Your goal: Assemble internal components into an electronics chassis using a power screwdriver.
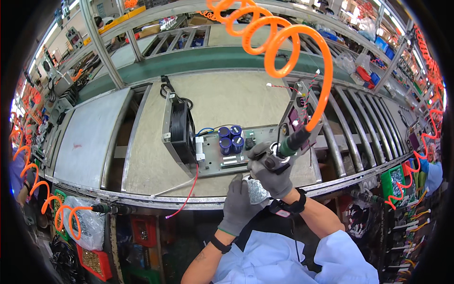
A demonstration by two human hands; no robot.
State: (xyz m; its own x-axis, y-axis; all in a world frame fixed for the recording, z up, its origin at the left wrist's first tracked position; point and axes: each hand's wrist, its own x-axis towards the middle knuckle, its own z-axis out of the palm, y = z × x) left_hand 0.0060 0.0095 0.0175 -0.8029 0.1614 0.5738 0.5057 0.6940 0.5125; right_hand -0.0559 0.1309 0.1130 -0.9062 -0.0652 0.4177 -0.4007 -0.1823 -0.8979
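My right hand (pixel 274 173), in a grey glove, is closed round a dark air screwdriver (pixel 294 142) that hangs from an orange coiled hose (pixel 326 71). It is over the near right part of a metal chassis (pixel 213 165). My left hand (pixel 237 206), gloved too, grips a small holder of shiny silver pieces (pixel 257 191), too small to name, just below the right hand. On the chassis stand a black fan (pixel 182 130) at the left, several purple capacitors (pixel 231 139) in the middle and an upright metal panel (pixel 293 111) at the right. The screwdriver's tip is hidden.
The chassis rests on a pale board (pixel 222 90) with steel rollers (pixel 354 128) to its right. A red wire (pixel 191 194) hangs over the front edge. Below are a red bin (pixel 94 262) and a green bin (pixel 395 182). A green belt (pixel 198 61) runs behind.
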